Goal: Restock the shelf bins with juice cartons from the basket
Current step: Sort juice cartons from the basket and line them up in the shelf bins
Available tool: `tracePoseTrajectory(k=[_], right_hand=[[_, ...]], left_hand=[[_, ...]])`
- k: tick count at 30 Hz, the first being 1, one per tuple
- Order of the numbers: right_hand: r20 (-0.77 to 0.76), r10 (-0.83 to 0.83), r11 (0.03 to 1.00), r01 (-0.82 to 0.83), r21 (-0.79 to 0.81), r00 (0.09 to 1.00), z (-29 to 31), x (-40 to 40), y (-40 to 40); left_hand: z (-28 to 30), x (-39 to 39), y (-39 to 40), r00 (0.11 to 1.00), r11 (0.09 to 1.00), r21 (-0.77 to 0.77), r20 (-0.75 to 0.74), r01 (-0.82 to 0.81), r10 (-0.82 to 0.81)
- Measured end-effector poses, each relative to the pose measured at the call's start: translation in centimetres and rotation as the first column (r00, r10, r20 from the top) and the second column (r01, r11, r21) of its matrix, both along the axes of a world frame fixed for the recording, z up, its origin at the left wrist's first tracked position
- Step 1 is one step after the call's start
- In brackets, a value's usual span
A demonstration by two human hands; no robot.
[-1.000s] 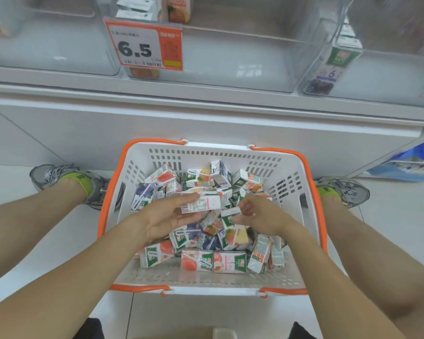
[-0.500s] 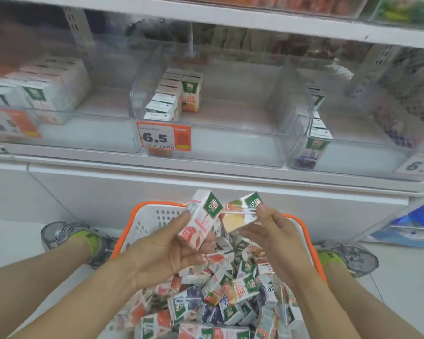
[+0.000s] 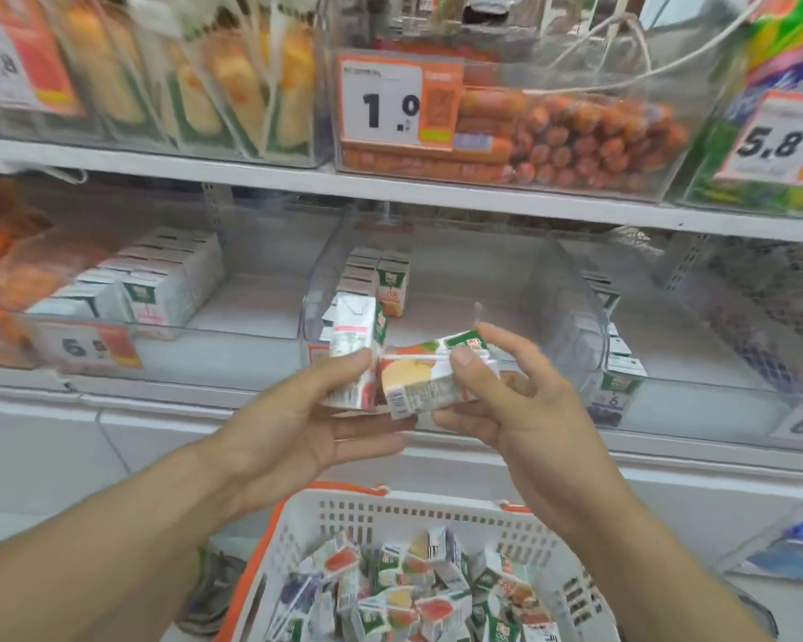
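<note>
Two cartons [image 3: 390,363], apparently touching, held between both hands [image 3: 404,424].

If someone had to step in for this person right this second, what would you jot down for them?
Left hand: grips a pink-and-white carton, held upright.
Right hand: grips an orange-fruit carton, lying on its side. The two cartons touch, in front of the middle shelf bin.
Basket on the floor below: holds a heap of mixed cartons.
Done: two cartons lifted out to shelf height. The middle bin holds only a short row of cartons at its left side.
Left: place both by matching flavour, then keep emptying the basket into the bins.
</note>
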State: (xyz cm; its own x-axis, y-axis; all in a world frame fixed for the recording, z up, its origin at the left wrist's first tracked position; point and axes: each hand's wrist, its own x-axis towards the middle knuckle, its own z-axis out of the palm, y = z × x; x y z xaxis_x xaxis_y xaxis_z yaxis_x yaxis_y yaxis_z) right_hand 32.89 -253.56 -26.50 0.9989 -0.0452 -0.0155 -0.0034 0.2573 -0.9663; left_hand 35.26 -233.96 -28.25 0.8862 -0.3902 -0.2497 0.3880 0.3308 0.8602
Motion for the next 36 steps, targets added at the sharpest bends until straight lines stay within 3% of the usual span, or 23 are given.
tracePoseTrajectory(k=[7,13,16,19,21,25,28,32,34,36], right_hand=[[0.069,0.145,0.975,-0.131,-0.178,0.987,0.8,3.2,1.1],[0.179,-0.176,0.918,0.227,-0.325,0.968,1.2,9.6,2.4],[0.21,-0.184,0.737,0.276,-0.616,0.96,0.7,14.9,2.5],[0.188,-0.141,0.447,0.232,-0.864,0.972,-0.1,19.7,3.0],[0.149,-0.078,0.3,0.165,-0.94,0.986,-0.9,22.6,3.6],[0.053,-0.001,0.139,0.052,-0.989,0.999,-1.9,26.4,5.0],[0.062,-0.035,0.129,0.066,-0.989,0.997,-3.1,27.0,5.3],[0.087,-0.081,0.294,0.107,-0.95,0.993,-4.0,26.9,4.0],[0.062,-0.056,0.273,0.075,-0.959,0.997,-3.4,26.3,3.5],[0.174,-0.023,0.295,0.173,-0.94,0.984,-2.3,24.9,3.5]], left_hand=[[0.1,2.7,1.6,0.989,0.986,-0.09,0.035,-0.139,0.143],[-0.6,4.0,4.3,0.962,0.97,0.041,0.14,-0.241,0.233],[-1.1,4.3,4.9,0.959,0.967,0.076,0.169,-0.243,0.228],[-1.4,4.7,5.0,0.951,0.962,0.104,0.209,-0.254,0.228],[-1.6,4.8,5.1,0.949,0.96,0.108,0.216,-0.258,0.23],[-2.0,5.3,5.6,0.949,0.961,0.138,0.24,-0.241,0.204],[-2.1,5.6,5.8,0.942,0.951,0.182,0.274,-0.249,0.194],[-2.0,5.8,5.7,0.908,0.923,0.221,0.353,-0.314,0.224],[-1.9,5.9,5.6,0.903,0.92,0.21,0.353,-0.332,0.245],[-1.9,6.1,5.8,0.908,0.925,0.193,0.334,-0.329,0.253]])
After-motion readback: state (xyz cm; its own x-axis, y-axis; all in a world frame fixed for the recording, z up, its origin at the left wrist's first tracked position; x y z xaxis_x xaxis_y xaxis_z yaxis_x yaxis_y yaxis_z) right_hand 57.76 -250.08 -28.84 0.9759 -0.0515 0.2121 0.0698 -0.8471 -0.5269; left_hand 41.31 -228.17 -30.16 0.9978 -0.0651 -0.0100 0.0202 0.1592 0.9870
